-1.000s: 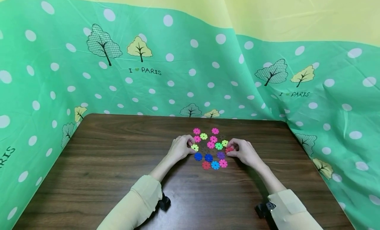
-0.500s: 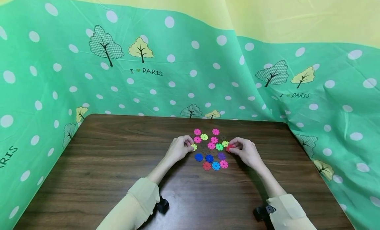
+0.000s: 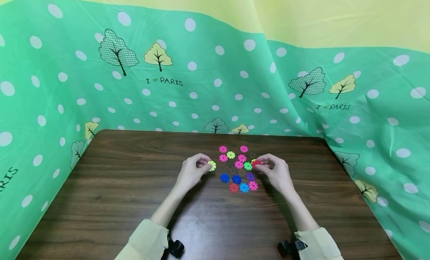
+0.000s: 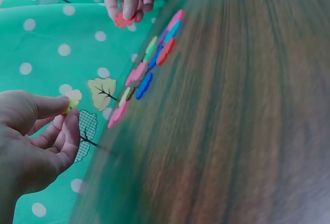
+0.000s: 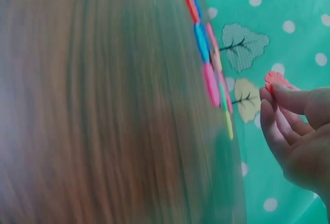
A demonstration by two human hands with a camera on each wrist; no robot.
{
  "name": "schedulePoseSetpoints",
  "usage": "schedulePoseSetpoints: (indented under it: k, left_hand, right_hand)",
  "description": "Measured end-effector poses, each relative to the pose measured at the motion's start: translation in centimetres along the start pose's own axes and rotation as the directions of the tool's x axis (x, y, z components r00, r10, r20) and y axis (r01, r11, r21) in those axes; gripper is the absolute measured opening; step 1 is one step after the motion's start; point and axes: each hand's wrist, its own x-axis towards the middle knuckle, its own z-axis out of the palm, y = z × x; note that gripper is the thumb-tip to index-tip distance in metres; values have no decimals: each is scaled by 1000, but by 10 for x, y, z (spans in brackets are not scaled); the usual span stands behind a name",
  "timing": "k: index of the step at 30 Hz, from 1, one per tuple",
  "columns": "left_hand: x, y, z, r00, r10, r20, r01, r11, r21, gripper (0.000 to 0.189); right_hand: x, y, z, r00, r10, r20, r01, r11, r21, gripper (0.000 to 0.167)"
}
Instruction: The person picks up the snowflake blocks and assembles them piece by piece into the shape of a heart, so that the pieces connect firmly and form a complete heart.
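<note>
Between thumb and fingers my left hand (image 3: 192, 173) pinches a yellow notched plastic disc (image 3: 212, 165), shaped like a snowflake. My right hand (image 3: 276, 172) pinches a red notched disc (image 3: 256, 163) by its edge. Both discs are raised off the table in the wrist views. Between the hands lies a loose group of similar discs: a green disc (image 3: 248, 165), a purple disc (image 3: 250, 176), a dark blue disc (image 3: 224, 178), a light blue disc (image 3: 244, 187), another red disc (image 3: 233, 187) and several pink ones. The red disc in my right hand partly covers a yellow disc behind it in the head view.
The discs lie on a dark wood-grain table (image 3: 134, 193), toward its far edge. A green cloth (image 3: 215, 84) with white dots and printed trees hangs behind the table and at both sides. Black wrist cameras sit at both sleeves.
My left hand has lifted the yellow disc and drawn it left, away from the group. My right hand has raised the red disc and shifted slightly left.
</note>
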Motion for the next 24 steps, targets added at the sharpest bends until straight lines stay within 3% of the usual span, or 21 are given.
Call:
schedulePoseSetpoints:
  k: [9, 16, 19, 24]
  left_hand:
    - [-20, 5, 2, 998, -40, -56, 31, 987, -160, 11]
    - [-32, 14, 7, 993, -91, -77, 62, 945, -321, 15]
    - [-36, 17, 9, 992, -98, -78, 67, 940, -336, 16]
    - [-40, 23, 11, 991, -104, -80, 71, 938, -338, 16]
  right_hand:
    - [-11, -19, 16, 1000, 3, -4, -2, 972, 236, 16]
    - [-22, -36, 30, 1000, 1, 26, -13, 888, 459, 19]
    - [-27, -42, 34, 999, 7, 38, -26, 856, 516, 21]
    - [-32, -51, 39, 999, 20, 49, -44, 827, 560, 24]
